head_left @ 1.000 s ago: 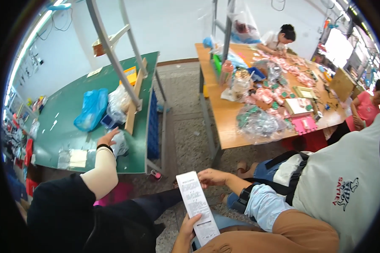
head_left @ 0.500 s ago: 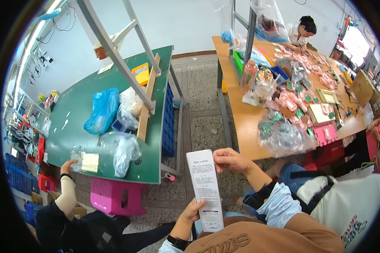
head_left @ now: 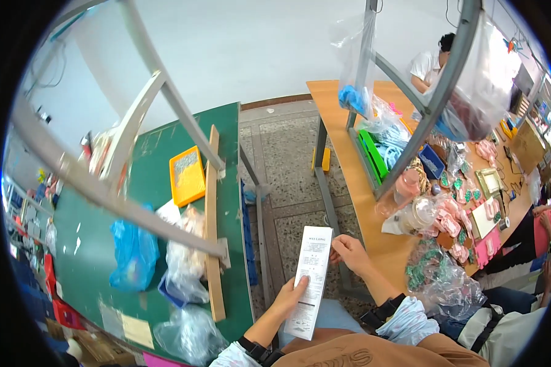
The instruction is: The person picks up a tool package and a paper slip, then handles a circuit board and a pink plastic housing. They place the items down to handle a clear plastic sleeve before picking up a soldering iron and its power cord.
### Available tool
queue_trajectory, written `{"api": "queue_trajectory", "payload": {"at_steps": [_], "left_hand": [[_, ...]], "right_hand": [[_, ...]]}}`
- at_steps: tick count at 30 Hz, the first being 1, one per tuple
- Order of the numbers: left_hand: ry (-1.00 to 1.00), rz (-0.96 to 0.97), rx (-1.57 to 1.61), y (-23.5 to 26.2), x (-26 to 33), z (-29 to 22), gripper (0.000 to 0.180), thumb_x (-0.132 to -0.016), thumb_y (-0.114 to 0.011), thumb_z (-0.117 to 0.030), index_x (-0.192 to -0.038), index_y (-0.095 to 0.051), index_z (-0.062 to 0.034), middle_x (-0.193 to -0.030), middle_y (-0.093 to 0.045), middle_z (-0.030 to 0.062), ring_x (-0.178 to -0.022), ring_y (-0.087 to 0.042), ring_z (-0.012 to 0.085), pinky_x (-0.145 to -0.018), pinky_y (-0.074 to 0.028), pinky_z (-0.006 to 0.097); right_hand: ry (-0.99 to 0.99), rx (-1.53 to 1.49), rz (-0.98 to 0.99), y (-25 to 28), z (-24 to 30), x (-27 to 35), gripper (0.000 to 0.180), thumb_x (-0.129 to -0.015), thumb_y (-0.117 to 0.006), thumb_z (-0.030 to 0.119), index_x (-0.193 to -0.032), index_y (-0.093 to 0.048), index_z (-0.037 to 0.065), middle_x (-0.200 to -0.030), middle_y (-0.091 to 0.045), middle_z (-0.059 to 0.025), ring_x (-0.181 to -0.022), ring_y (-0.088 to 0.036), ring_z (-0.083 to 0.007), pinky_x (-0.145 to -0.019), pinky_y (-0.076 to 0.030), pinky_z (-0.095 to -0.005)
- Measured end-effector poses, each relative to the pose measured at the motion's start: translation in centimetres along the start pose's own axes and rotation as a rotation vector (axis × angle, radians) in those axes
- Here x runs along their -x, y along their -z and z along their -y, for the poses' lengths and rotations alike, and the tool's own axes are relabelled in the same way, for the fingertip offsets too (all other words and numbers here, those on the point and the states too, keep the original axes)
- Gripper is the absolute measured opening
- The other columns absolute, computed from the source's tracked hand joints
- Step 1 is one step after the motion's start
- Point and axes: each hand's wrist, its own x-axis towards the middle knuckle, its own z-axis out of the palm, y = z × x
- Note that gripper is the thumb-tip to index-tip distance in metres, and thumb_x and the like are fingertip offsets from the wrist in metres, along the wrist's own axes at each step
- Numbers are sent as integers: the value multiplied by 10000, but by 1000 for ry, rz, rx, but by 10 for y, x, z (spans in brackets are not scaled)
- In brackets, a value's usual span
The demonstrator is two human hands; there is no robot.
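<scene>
A slim white box (head_left: 307, 287) with printed text stands tilted in front of my body, its long side running away from me. My left hand (head_left: 289, 300) is closed round its lower left side, the thumb lying across the printed face. At the upper right edge, my right hand (head_left: 352, 255) has its fingers curled in a pinch against the box. Its fingertips are partly hidden there, so the exact grip is hard to see. Dark bands circle both wrists.
To the left stands a green table (head_left: 92, 244) with a blue plastic bag (head_left: 131, 254), a yellow tray (head_left: 188, 177) and metal frame posts. On the right, a wooden table (head_left: 330, 116) carries pink parts, clear bags and a green bin (head_left: 372, 156). Other people sit nearby.
My view has shifted forward and toward the aisle between the tables. The box has moved slightly right and now leans rightward at its top, with both hands still at it.
</scene>
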Motion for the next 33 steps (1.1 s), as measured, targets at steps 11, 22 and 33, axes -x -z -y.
{"api": "queue_trajectory", "payload": {"at_steps": [11, 22, 33], "left_hand": [[-142, -235, -59, 57, -162, -143, 402, -850, -425, -345, -946, -519, 34, -775, -549, 45, -661, -479, 93, -597, -401, 228], [-269, -319, -71, 99, -355, -335, 446, -848, -414, -369, -946, -502, 57, -802, -559, 73, -689, -502, 104, -609, -412, 238], [-267, -174, -130, 85, -586, -524, 402, -838, -451, -343, -915, -519, 45, -784, -544, 57, -676, -473, 98, -600, -399, 240]], "right_hand": [[59, 457, -312, -36, 33, -248, 212, -748, -466, 206, -804, -532, 12, -756, -572, -188, -716, -558, -324, -633, -442, -376], [209, 615, -298, -34, 147, -507, 174, -745, -468, 158, -808, -521, 5, -719, -567, -187, -705, -543, -352, -627, -425, -426], [398, 711, -646, 46, 229, -722, 93, -669, -489, 55, -731, -509, -11, -648, -506, -163, -604, -506, -294, -556, -406, -370]]}}
